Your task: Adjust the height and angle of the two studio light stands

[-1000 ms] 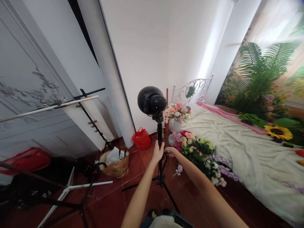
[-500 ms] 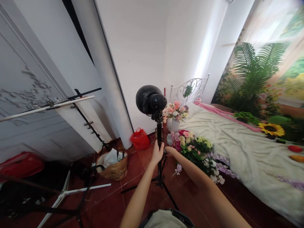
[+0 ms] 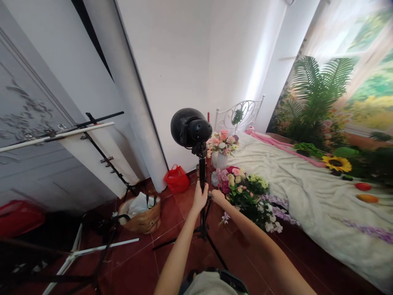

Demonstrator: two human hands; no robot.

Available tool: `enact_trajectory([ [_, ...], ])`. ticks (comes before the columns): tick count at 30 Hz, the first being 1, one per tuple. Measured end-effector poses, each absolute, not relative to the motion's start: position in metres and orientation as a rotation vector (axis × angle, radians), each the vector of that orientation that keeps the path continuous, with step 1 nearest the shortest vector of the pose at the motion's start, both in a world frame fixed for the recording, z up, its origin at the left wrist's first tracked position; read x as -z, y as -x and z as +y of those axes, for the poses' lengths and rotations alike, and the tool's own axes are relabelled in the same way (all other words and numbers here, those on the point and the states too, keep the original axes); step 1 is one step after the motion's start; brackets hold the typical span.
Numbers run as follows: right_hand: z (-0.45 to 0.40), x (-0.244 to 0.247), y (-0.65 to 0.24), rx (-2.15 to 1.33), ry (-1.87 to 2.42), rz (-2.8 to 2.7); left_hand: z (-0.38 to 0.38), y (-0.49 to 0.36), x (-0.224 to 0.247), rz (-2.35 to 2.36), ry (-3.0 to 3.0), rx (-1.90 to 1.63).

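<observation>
A black studio light [image 3: 190, 128] with a rounded dome tops a black light stand [image 3: 202, 168], which stands upright before me on spread tripod legs. My left hand [image 3: 200, 198] is closed around the upper part of its pole. Just right of the pole, my right hand [image 3: 217, 197] is closed at the stand's side, where a small knob or clamp seems to sit, mostly hidden by the fingers. Flowers in pink, cream and purple [image 3: 238, 182] lie close beyond the right hand.
Right of the stand is a bed with a cream blanket [image 3: 276, 176]. A white vase of flowers [image 3: 219, 159] stands by its headboard. To the left are a red bag [image 3: 177, 179], a woven basket [image 3: 143, 219] and a backdrop stand [image 3: 107, 159]. White bars [image 3: 107, 246] lie low across the floor.
The whole view has shifted slightly, so the room and stand appear a little further left. Both hands stay at the light stand, with the right fingers somewhat more visible now.
</observation>
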State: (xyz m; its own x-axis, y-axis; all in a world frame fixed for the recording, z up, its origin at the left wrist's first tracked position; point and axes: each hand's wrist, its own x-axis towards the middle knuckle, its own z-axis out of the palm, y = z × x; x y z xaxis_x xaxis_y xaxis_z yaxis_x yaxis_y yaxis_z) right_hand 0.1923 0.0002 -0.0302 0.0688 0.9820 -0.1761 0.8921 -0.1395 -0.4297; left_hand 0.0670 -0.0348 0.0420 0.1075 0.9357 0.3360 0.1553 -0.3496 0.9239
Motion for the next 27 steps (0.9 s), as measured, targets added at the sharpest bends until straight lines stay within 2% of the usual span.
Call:
enact_trajectory([
  [5, -0.018, 0.038, -0.189, -0.539, 2.151, -1.86, -0.034, -0.068, -0.04, 1.138, -1.6, -1.29],
  [10, -0.035, 0.056, -0.181, -0.255, 1.932, -1.72, -0.036, -0.067, -0.04, 1.112, -1.586, -1.3],
  [13, -0.039, 0.06, -0.182, -0.246, 1.856, -1.691, -0.037, -0.066, -0.041, 1.142, -1.58, -1.294],
  [19, -0.027, 0.038, -0.197, -0.477, 1.937, -1.77, -0.038, -0.066, -0.042, 1.11, -1.604, -1.33],
  [24, -0.012, 0.031, -0.196, -0.999, 1.848, -1.589, -0.037, -0.066, -0.041, 1.103, -1.607, -1.344],
  [27, -0.005, 0.035, -0.193, -1.133, 1.859, -1.514, -0.037, -0.066, -0.04, 1.093, -1.608, -1.315],
])
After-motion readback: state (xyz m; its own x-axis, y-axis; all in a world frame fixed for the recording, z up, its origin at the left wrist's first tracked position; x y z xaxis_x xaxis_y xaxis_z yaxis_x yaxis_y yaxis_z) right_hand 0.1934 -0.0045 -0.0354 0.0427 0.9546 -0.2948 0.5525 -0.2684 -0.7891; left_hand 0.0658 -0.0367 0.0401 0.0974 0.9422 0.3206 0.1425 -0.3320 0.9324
